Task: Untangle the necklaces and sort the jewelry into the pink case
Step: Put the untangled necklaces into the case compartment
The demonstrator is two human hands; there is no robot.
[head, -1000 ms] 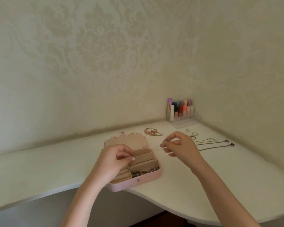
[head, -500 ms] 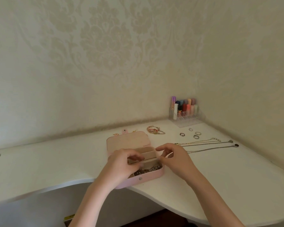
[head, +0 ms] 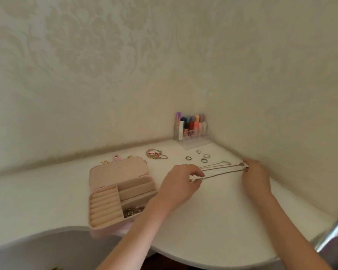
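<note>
While the pink case [head: 123, 193] lies open near the front edge of the worktop [head: 232, 221], with one chain heaped in its front right compartment, the step in hand is judged to be the taking up of the next necklace. Three necklaces [head: 220, 170] are laid out side by side to the right of the case, and the nearest one is held at both ends: its left end is pinched between the thumb and curled fingers of the left hand [head: 180, 182], and its pendant end is touched by the fingertips of the right hand [head: 255, 175], whose grip cannot be told. A lift clear of the two neighbouring chains is called for next, then a lowering into a free compartment. Rings [head: 203, 157] and bracelets [head: 156, 154] are seen behind, well apart from the hands. Small gold pieces behind the case lid are partly hidden, and the clasps are too fine to be made out
</note>
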